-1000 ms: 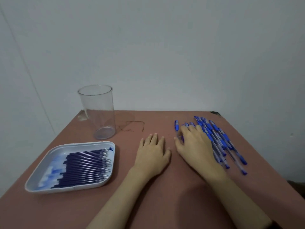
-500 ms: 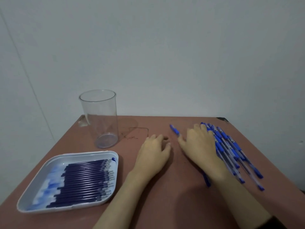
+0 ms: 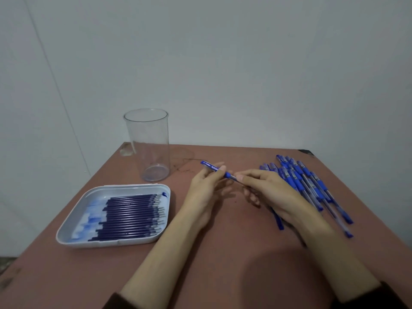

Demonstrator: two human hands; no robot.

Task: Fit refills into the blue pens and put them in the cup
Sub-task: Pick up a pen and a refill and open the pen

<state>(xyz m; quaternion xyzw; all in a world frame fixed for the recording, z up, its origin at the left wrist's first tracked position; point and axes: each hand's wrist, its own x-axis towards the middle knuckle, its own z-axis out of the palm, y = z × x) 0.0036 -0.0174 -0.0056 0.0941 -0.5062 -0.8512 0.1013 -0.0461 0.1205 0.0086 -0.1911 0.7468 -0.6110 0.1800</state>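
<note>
**Item 1. Blue ballpoint pen with a clear barrel** point(image 3: 211, 167): held clear of the reddish-brown tabletop point(image 3: 55, 275), spanning the gap between the two hands. One blue end sticks out past the left fingertips, away and to the left.

**Item 2. Left hand** point(image 3: 205, 188): thumb and fingertips pinch the pen's far-left portion, palm turned inward.

**Item 3. Right hand** point(image 3: 272, 192): thumb and forefinger pinch the pen's near-right end. The other fingers curl loosely underneath.

**Item 4. Heap of matching blue pens** point(image 3: 312, 186): lying on the table just right of the grip. Some run under the right wrist.

**Item 5. Shallow white plastic tray, stained blue** point(image 3: 89, 217): nearer than the grip and to its left, well apart from it. It holds a tidy row of slim dark-blue refills point(image 3: 131, 216) with their tips toward the grip side.

**Item 6. Tall clear plastic cup** point(image 3: 147, 141): upright, left of the grip and slightly beyond it. There are no pens in it.

**Step in hand (judged):** opening a pen, apparently the first, so the task is barely begun.

**Next move (judged):** the hands work against each other to part the barrel. Whether it unscrews or pulls apart cannot be told. One hand then keeps the open barrel while the other reaches down and left to the tray, lifts a single refill with a fine fingertip pinch and lines it up with the bore.
</note>
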